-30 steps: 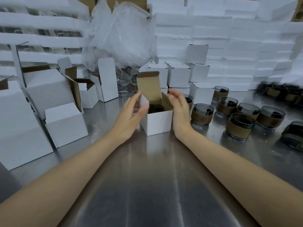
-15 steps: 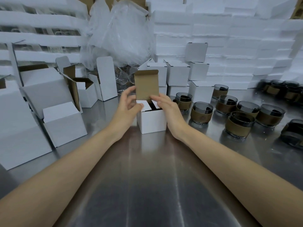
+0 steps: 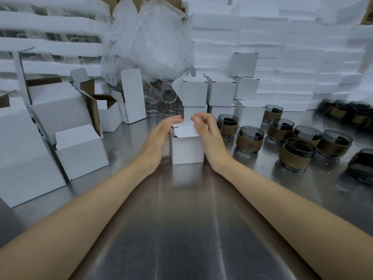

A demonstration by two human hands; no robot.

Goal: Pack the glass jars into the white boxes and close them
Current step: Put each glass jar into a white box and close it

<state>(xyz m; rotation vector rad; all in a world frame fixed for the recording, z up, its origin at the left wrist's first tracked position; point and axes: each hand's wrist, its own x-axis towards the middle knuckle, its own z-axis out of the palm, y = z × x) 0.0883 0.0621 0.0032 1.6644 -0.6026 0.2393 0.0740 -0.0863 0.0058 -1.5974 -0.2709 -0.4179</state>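
Brushed steel forms the table (image 3: 181,229), which runs from the near edge to a far wall of stacked white foam slabs (image 3: 282,47) and a crumpled clear plastic bag (image 3: 149,41). The white box (image 3: 186,150) stands at mid-table between both hands. The left hand (image 3: 159,136) lies flat against its left side, fingers straight, grasping nothing. The right hand (image 3: 207,136) curls its fingers over the lid (image 3: 185,131), which is folded down; we cannot see the box's contents. We count seven sleeved glass jars (image 3: 249,139) to the right, an eighth cut off by the right edge, and a dark far-right cluster too blurred to count. At least six closed boxes (image 3: 220,91) are stacked behind.
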